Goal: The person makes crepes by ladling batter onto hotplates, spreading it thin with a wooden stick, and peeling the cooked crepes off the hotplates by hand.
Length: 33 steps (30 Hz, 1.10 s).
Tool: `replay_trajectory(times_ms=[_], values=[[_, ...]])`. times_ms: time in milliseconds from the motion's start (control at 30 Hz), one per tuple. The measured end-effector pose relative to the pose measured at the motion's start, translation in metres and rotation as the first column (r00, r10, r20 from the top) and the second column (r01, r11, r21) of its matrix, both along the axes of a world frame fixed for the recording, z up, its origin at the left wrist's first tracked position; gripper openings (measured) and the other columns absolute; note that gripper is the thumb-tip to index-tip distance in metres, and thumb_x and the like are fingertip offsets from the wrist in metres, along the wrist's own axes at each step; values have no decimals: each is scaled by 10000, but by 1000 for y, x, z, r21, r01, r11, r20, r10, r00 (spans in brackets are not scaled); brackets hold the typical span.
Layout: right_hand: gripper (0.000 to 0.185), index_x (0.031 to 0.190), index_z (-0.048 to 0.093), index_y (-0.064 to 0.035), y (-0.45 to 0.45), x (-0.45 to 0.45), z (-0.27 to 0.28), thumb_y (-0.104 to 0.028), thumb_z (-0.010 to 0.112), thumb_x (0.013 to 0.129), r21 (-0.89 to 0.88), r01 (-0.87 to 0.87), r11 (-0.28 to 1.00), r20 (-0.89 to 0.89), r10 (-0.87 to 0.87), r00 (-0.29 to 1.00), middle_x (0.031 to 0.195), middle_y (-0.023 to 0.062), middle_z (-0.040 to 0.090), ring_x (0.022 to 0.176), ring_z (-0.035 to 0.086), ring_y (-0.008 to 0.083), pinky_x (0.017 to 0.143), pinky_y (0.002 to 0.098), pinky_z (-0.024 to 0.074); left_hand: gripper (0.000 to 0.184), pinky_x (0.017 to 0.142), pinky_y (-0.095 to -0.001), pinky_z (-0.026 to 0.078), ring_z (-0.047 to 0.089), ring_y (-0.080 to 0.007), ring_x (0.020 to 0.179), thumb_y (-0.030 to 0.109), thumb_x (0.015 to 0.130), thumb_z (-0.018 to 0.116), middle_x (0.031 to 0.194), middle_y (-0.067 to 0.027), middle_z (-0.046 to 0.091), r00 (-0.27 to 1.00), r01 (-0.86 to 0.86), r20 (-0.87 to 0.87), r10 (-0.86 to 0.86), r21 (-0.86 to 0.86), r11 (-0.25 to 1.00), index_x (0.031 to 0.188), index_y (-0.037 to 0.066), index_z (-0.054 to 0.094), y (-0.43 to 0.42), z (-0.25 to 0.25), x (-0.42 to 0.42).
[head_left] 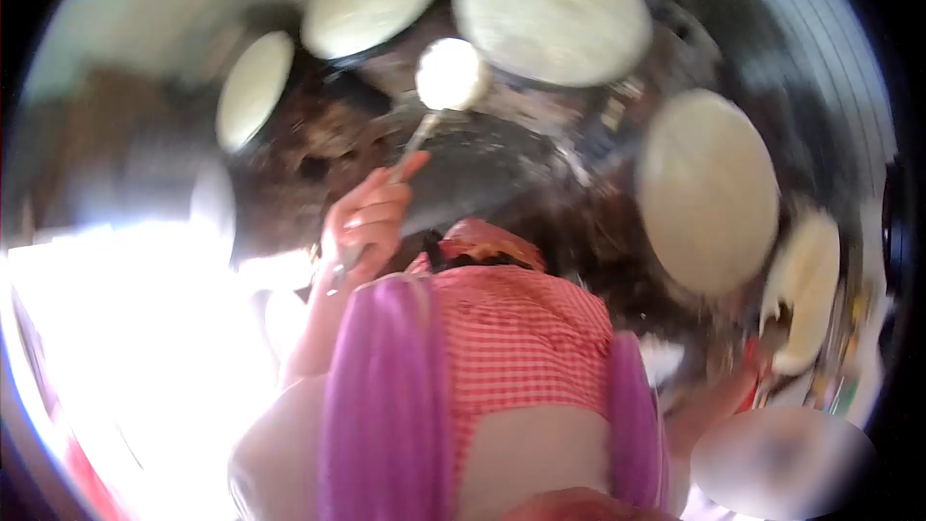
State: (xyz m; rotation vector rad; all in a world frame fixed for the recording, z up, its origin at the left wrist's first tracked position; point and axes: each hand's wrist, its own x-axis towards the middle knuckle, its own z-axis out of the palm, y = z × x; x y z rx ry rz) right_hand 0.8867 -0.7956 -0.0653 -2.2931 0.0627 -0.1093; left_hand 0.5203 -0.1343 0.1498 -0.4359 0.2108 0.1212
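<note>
My left hand (371, 217) is wrapped round the handle of a ladle (417, 140), held out forward. The ladle's round bowl (451, 74) looks full of something white, probably batter. It is between two pale discs (552, 14) on the far side, which look like thin sheets of batter on round plates. My right hand (762, 359) is far to the right, blurred and partly hidden, beside a pale oval sheet (808, 280) with a dark notch in its edge. Something red (750, 376) shows at those fingers; what it is, I cannot make out.
Several pale round discs stand in an arc, including one at the left (255, 92) and one at the right (709, 193). A dark, stained surface (473, 169) lies between them. Bright glare (125, 357) washes out the lower left. A blurred pale oval (781, 463) covers the lower right.
</note>
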Motion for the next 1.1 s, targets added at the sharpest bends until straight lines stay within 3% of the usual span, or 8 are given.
replay_trajectory(times_ms=[300,333,533,633,900,1000,1067,1100], values=[[359,1161,635,-16,597,-139,56,-242,642,883,351,-577,737,-348,675,651,1093,62,647,987,567,155,874,296,444,381,362,-194,311,308,-52,442,144,1023,323,670,14,339,874,-412,-184,449,205,888,1361,-22,375,103,-37,-193],[386,1140,642,8,672,-178,52,-245,691,853,365,-780,509,-91,853,514,1039,72,659,934,576,150,833,282,453,381,362,-194,311,308,-52,442,144,1023,323,670,14,339,865,-441,-172,472,188,877,1361,-22,375,113,-38,-217],[414,1014,671,-15,1020,-306,57,-399,611,871,444,-804,396,-357,901,246,781,124,686,691,652,219,620,351,487,455,325,-187,252,269,-32,431,82,1002,348,673,29,290,694,-559,-218,687,438,704,1448,49,269,154,-41,-372],[505,1082,646,-3,1133,-298,38,-442,616,834,-30,-873,487,-402,794,457,930,203,678,855,663,321,729,408,503,511,351,-190,271,270,-34,451,96,1016,274,719,6,318,579,-685,-122,806,462,563,1481,13,81,163,-25,-421],[545,1036,680,-30,1190,-296,-19,-524,622,814,-273,-884,379,-379,803,461,962,246,671,900,641,417,743,455,505,519,364,-189,220,254,-41,439,49,988,220,723,-8,328,274,-841,-231,934,413,349,1483,18,68,193,-17,-505],[419,951,701,-5,1135,-369,30,-405,677,831,32,-873,487,-621,694,364,773,109,700,730,675,197,613,338,503,532,369,-187,222,255,-43,445,51,986,234,734,-12,329,262,-878,-210,942,353,323,1486,23,55,208,-20,-516],[315,846,709,-29,1103,-403,0,-343,677,853,293,-877,381,-343,898,276,715,75,678,539,627,141,452,322,455,539,372,-186,225,259,-43,451,54,985,245,741,-13,330,252,-903,-186,950,307,300,1486,25,50,218,-17,-513],[197,879,705,-51,1091,-439,30,-243,659,873,89,-915,394,-417,849,325,710,53,666,513,617,150,405,310,441,542,374,-186,227,266,-46,459,61,986,253,750,-14,333,229,-915,-195,954,290,279,1487,27,49,224,-15,-508]])
